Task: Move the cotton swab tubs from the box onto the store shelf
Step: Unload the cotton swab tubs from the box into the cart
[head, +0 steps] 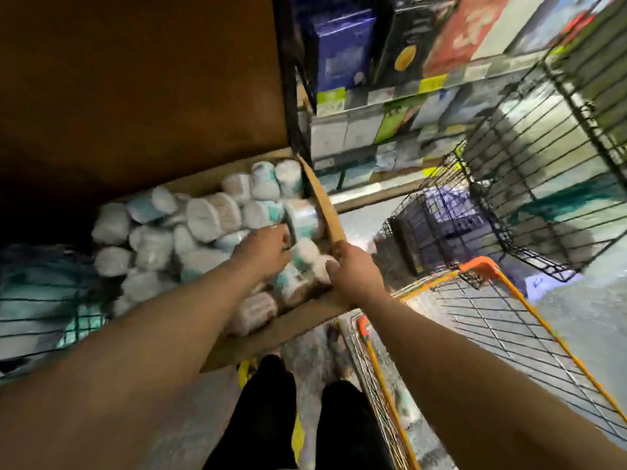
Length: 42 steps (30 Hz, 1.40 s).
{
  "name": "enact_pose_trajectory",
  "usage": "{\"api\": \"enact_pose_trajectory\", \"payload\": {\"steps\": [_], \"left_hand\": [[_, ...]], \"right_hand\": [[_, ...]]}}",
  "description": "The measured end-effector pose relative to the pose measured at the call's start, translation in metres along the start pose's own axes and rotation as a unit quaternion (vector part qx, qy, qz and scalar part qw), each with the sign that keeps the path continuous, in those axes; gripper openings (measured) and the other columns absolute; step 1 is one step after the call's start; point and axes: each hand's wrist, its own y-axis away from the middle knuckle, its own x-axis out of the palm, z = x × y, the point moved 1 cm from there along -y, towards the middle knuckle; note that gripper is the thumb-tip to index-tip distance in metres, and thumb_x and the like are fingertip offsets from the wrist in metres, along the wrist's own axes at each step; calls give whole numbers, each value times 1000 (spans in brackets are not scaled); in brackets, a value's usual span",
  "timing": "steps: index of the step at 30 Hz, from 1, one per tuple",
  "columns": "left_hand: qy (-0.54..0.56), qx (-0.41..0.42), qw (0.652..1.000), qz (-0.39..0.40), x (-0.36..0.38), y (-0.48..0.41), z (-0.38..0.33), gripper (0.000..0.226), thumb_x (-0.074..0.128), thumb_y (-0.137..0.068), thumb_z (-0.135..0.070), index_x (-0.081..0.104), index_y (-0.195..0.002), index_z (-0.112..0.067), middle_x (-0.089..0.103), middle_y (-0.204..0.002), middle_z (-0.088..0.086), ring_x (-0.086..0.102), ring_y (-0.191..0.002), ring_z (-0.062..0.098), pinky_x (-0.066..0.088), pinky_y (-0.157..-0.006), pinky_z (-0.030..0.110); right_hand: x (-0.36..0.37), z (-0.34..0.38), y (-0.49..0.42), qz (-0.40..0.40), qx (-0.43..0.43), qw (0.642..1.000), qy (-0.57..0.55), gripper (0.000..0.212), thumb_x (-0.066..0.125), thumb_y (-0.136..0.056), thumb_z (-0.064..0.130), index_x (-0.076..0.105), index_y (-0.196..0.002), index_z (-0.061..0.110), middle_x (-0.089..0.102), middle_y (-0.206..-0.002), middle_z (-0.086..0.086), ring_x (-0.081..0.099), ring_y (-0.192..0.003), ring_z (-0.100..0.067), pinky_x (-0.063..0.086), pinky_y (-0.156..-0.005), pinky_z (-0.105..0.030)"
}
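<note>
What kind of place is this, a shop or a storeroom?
Most likely a shop aisle: shelves of packaged goods with price labels, an orange wire trolley, and a cardboard box of cotton swab tubs.

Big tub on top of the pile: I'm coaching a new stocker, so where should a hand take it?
Probably round its curved side wall, coming from above. The tub lies on its side atop the pile in the box, so its upper wall is free while its ends look hemmed in.
</note>
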Motion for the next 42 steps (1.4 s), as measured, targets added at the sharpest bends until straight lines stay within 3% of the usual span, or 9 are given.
{"api": "enact_pose_trajectory", "payload": {"steps": [3, 8, 14, 18, 24, 31, 35, 40, 42], "left_hand": [[-27, 9, 998, 62, 9, -2, 44, 51, 66, -88, -48, 58, -130, -19, 61, -131, 11, 58, -117, 32, 50, -96, 43], [-58, 57, 990, 115, 44, -9, 46, 88, 69, -72, -74, 44, -142, -28, 52, -141, 7, 50, -126, 31, 46, -102, 44], [-103, 44, 991, 72, 85, -12, 32, 93, 72, -72, -68, 36, -145, -23, 49, -137, 14, 49, -124, 35, 44, -99, 47], [-29, -10, 998, 48, 68, -9, 39, 85, 67, -72, -74, 43, -139, -26, 51, -131, 12, 53, -117, 34, 50, -93, 45], [18, -26, 999, -5, -5, -6, 1, 86, 70, -76, -63, 41, -144, -21, 48, -136, 17, 51, -121, 39, 50, -94, 45], [42, 94, 994, -35, -16, 0, -164, 91, 61, -64, -74, 48, -136, -21, 55, -130, 16, 52, -120, 37, 50, -95, 43], [21, 160, 987, 12, 40, 17, -255, 80, 76, -71, -59, 50, -137, -19, 54, -128, 15, 54, -119, 36, 50, -95, 39], [-81, 188, 970, 134, 150, 23, -298, 82, 78, -71, -58, 46, -135, -20, 50, -126, 15, 55, -116, 35, 51, -96, 44], [-117, 172, 964, 166, 194, 20, -294, 81, 80, -72, -55, 46, -135, -18, 49, -129, 16, 54, -118, 36, 50, -96, 43]], "right_hand": [[15, 13, -23, 82, -32, 984, 156, 51, 68, -84, 41, 54, -133, 30, 60, -132, -5, 59, -119, -33, 54, -94, -45], [24, 16, -45, 128, -36, 946, 296, 64, 73, -77, 59, 50, -127, 28, 60, -124, -7, 59, -114, -34, 54, -89, -45], [51, 17, -49, 101, -17, 943, 317, 46, 55, -94, 50, 48, -129, 23, 54, -133, -12, 48, -125, -36, 49, -89, -46], [34, 21, -44, 86, -46, 938, 334, 63, 64, -85, 61, 47, -132, 23, 56, -130, -11, 47, -123, -35, 48, -90, -44], [-38, 15, -10, 18, 29, 998, 47, 86, 85, -69, 59, 46, -138, 28, 48, -121, -10, 61, -104, -34, 55, -93, -46], [-122, -100, 47, -151, 176, 954, -189, 76, 83, -76, 40, 49, -140, 16, 63, -124, -10, 62, -115, -29, 51, -100, -41], [-123, -188, 86, -144, 241, 937, -206, 65, 82, -79, 41, 54, -131, 16, 64, -119, -11, 61, -113, -31, 48, -89, -32], [-71, -287, 112, -69, 333, 914, -222, 83, 86, -75, 44, 45, -141, 15, 62, -127, -12, 61, -101, -25, 54, -71, -26], [-39, -317, 114, -40, 361, 899, -246, 86, 87, -76, 38, 41, -146, 18, 55, -135, -13, 58, -102, -24, 57, -75, -29]]}}
